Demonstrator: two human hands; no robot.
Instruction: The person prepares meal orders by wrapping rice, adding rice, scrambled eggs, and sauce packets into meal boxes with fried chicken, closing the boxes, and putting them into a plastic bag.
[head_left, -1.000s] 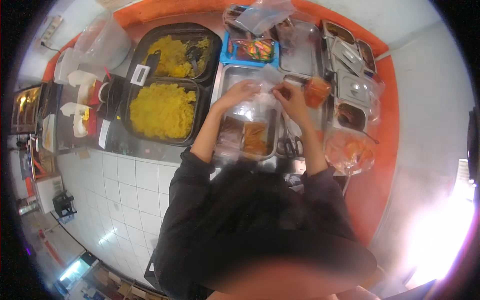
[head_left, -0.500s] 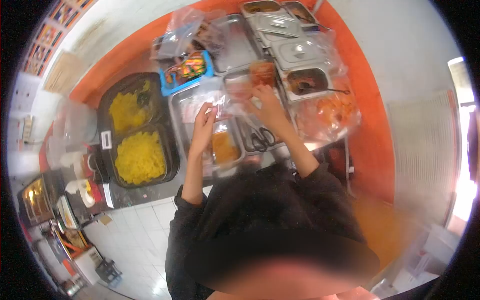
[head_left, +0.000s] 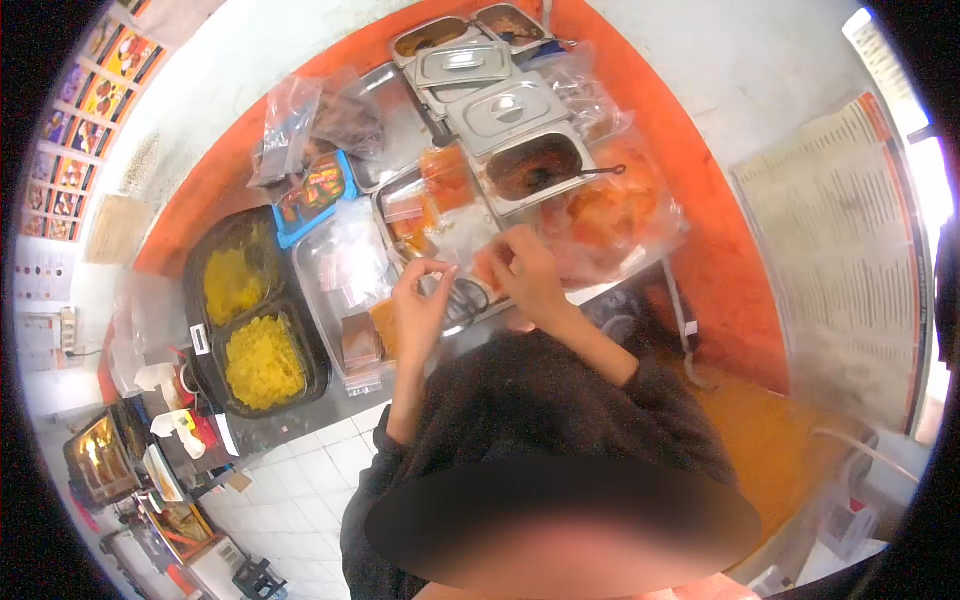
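Observation:
My left hand is raised over the front of the metal trays, its thumb and index finger pinched together; whatever lies between the tips is too small to name. To its right, my right hand has curled fingers beside something orange, and what they grip is unclear. Dark-handled scissors lie below and between the hands, partly covered. Beyond them is an orange-filled packet. Left of my left hand, a metal tray holds clear packets and a brown packet.
Two black trays of yellow food stand at the left, near a blue basket. Lidded metal containers and an open one with a ladle are at the back. A large clear bag with orange contents lies right.
The view has turned and shifted to the right, so the trays appear further left. Both hands have moved from over the left metal tray to near the scissors and the large orange bag.

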